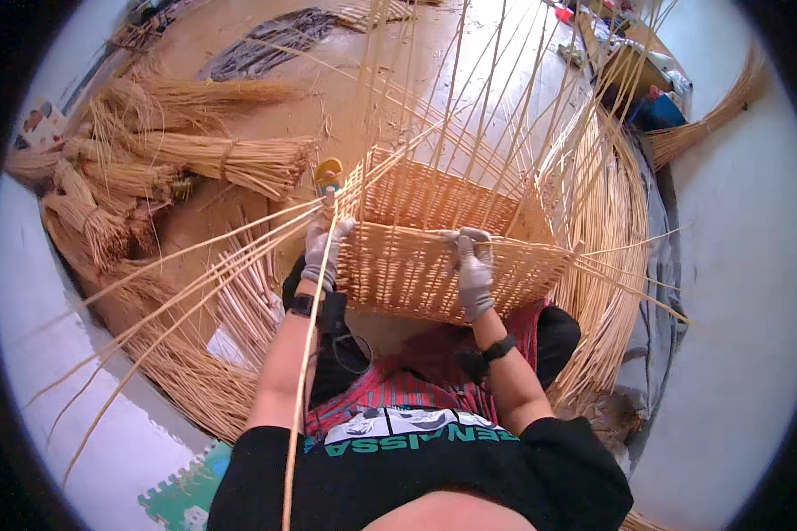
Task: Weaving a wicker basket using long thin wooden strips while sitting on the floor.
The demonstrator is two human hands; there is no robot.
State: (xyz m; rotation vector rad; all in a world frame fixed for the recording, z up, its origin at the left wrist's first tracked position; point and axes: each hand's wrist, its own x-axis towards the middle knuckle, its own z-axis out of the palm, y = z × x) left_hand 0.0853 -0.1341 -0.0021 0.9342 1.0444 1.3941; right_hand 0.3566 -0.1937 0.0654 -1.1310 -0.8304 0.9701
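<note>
A half-woven rectangular wicker basket (398,270) rests in front of me, its near wall facing my lap. Tall upright rods (496,97) rise from its walls. My left hand (326,248), in a pale glove, is closed on the basket's near left corner, its fingers partly hidden. One long rod (308,354) crosses that hand and runs down over my left forearm. Several other loose rods (199,274) fan out leftward from the corner. My right hand (473,270), also gloved, grips the top edge of the near wall, right of its middle, fingers curled over the rim.
Tied bundles of rods (226,159) lie on the floor at the left. A long heap of pale rods (615,230) lies beside the basket on the right. A yellow round object (328,168) sits behind the near left corner. Dark sheeting (270,42) lies farther back.
</note>
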